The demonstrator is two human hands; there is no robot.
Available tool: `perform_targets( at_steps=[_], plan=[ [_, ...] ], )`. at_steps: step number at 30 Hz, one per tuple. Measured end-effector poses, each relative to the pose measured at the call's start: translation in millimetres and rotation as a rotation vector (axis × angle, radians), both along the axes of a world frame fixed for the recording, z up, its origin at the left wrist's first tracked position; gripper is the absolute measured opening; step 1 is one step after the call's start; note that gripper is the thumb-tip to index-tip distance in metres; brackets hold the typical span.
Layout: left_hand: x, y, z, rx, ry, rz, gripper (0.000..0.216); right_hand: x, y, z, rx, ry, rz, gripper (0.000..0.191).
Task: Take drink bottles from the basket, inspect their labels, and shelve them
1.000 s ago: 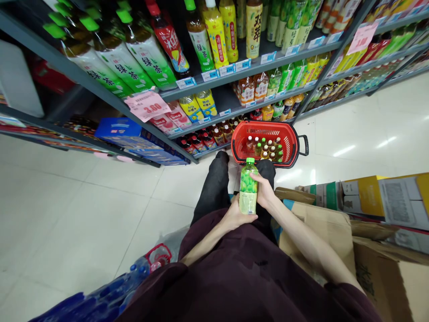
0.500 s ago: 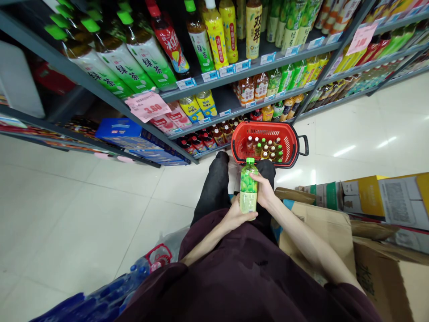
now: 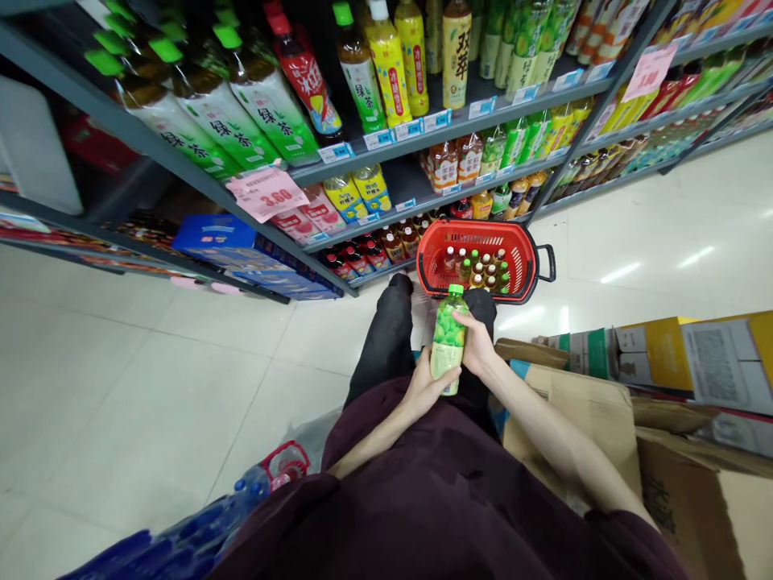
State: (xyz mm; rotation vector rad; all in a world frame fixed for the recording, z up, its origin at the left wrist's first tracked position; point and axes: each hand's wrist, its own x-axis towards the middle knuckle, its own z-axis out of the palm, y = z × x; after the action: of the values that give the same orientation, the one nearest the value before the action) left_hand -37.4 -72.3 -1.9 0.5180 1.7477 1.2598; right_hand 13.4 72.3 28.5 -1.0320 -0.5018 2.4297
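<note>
Both my hands hold a drink bottle [image 3: 448,332] with a green cap and a label of green fruit over a pale lower band. It stands nearly upright above my lap, its cap end tilted slightly right. My left hand [image 3: 426,383] is closed round the lower part, thumb across the front. Higher up, my right hand [image 3: 475,342] grips the right side, with the thumb on the label and the other fingers hidden behind. Just beyond my knees is a red shopping basket [image 3: 519,250] with several small bottles inside.
Shelves [image 3: 398,133] of bottled drinks run along the front. Cardboard boxes [image 3: 580,403] crowd my right side, and wrapped blue-capped bottles [image 3: 199,515] lie at my left. Blue cartons [image 3: 223,242] sit low at the left shelf. Pale floor tiles [image 3: 150,387] spread out to the left.
The bottle has tipped a little, its cap shifting right and its label turning slightly. My left hand has moved slightly up its lower part. The basket stays put.
</note>
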Motion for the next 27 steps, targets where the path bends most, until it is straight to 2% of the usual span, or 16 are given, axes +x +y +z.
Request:
perform_targets(
  at_steps=[3, 10, 13, 17, 21, 27],
  plan=[
    [0, 1, 6.9, 0.0, 0.037, 0.014, 0.071, -1, 0, -2.9, -0.01, -0.025, -0.042, 0.032],
    [-6, -2, 15.6, 0.049, -0.01, -0.003, 0.062, 0, 0, -2.5, 0.019, 0.016, -0.012, 0.033],
    [-6, -4, 16.8, 0.098, -0.199, 0.047, 0.065, 0, 1, 0.4, 0.006, 0.062, 0.043, 0.029],
    [-2, -3, 19.4, 0.194, -0.535, 0.03, 0.069, 0, 2, 4.7, -0.026, 0.106, 0.146, 0.04],
    [-2, -4, 18.3, 0.244, -0.642, -0.015, 0.068, 1, 2, 7.8, -0.037, 0.135, 0.17, 0.042],
    [-6, -9, 15.6, 0.231, -0.72, -0.116, 0.074, 4, 2, 8.8, -0.041, 0.178, 0.23, 0.047]
  ],
)
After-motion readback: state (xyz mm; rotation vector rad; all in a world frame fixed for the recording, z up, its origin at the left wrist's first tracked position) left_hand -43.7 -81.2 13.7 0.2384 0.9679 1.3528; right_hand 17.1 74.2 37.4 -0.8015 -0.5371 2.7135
